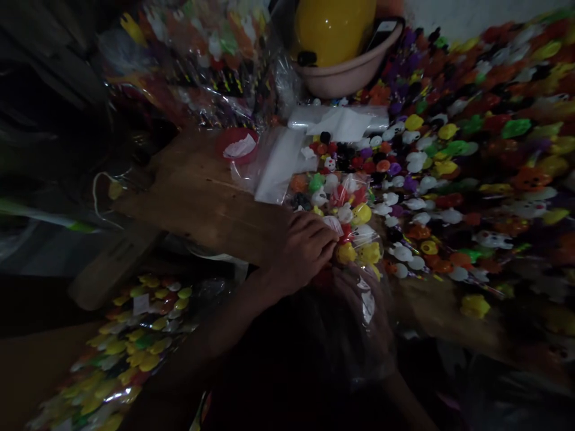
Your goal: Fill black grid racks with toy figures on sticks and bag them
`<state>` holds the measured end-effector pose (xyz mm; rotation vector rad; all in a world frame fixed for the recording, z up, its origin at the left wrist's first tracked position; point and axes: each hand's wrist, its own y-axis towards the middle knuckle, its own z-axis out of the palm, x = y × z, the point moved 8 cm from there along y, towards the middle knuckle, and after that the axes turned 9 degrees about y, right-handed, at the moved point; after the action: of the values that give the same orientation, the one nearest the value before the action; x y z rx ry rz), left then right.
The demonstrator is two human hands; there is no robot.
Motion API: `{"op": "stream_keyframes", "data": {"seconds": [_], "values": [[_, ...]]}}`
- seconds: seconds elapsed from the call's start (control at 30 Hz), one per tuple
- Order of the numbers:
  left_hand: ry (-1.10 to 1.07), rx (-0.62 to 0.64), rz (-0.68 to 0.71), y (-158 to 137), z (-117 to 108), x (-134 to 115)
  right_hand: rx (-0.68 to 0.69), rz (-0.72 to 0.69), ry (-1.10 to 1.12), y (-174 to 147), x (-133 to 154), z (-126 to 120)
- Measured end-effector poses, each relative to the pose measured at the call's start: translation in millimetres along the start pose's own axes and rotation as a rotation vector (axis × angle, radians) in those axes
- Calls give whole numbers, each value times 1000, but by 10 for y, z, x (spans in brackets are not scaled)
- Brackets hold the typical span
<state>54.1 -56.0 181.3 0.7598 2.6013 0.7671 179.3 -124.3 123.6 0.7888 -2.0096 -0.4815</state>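
Observation:
A clear plastic bag [366, 302] filled with small coloured toy figures, yellow, white, red and green, lies in front of me on a wooden plank. My left hand [305, 245] rests on its near left side, fingers curled and pressed together. At those fingertips is a white paper slip [332, 225] with print on it. My right hand [359, 293] is at the near end of the bag, seen dimly through the shiny plastic, and its fingers appear closed around the bag. Darkness and the plastic hide part of these fingers.
Loose toy figures [444, 167] are heaped across the right. A red dish [238, 146] of paper slips and flat plastic bags [281, 161] lie on the wooden plank [211, 209]. Behind are a pink basin [345, 75] and bagged toys [202, 66]; another toy pile [144, 347] is lower left.

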Motion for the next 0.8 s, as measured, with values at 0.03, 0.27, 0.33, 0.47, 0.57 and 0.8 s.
{"op": "stream_keyframes", "data": {"seconds": [0.03, 0.27, 0.33, 0.47, 0.57, 0.8], "values": [[-12, -1, -1, -5, -6, 3, -26, -25, -1, 21, 33, -30], [61, 137, -227, 29, 34, 190, 41, -153, -108, 153, 213, -100], [95, 199, -271, 79, 93, 202, 54, -156, -118, 163, 206, -62], [177, 170, -350, 161, 109, 226, -53, -160, -63, 155, 186, -32], [159, 96, -411, 136, 52, 278, -69, -155, -62, 154, 167, -6], [56, -132, -407, -42, -109, 299, -75, -176, -42, 137, 139, -46]]}}
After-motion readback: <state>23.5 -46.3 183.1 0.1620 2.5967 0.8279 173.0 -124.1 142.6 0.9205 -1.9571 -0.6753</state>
